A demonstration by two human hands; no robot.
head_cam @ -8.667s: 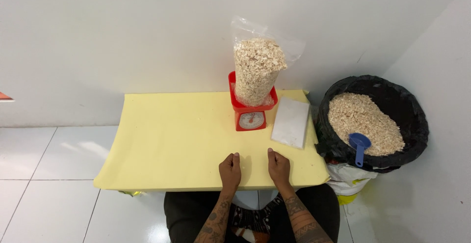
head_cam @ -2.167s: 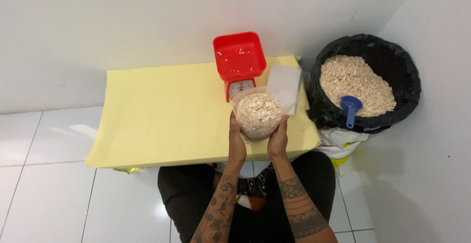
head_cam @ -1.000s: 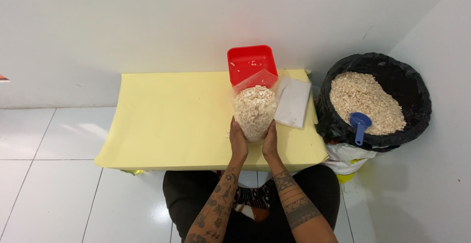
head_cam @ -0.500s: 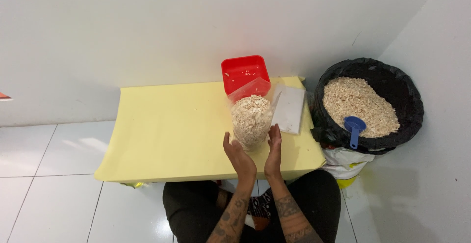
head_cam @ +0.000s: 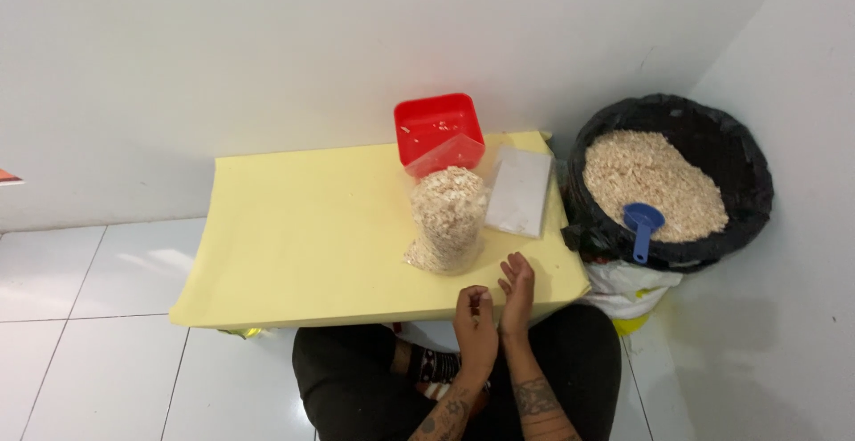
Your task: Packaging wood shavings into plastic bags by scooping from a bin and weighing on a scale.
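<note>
A clear plastic bag of pale flakes stands upright on the yellow table, its top open. Neither hand touches it. My left hand hovers over the table's near edge with its fingers curled loosely and nothing in it. My right hand is just beside it, fingers spread and raised, a little below and right of the bag. Behind the bag sits a red scale with an empty red tray.
A stack of flat clear bags lies right of the filled bag. Off the table's right end stands a black-lined bin of flakes with a blue scoop in it. A white wall is behind; white floor tiles are left.
The bag went from the scale to in front of me, held in both hands. Both hands have now let go and drawn back to the near edge; the bag stands alone.
</note>
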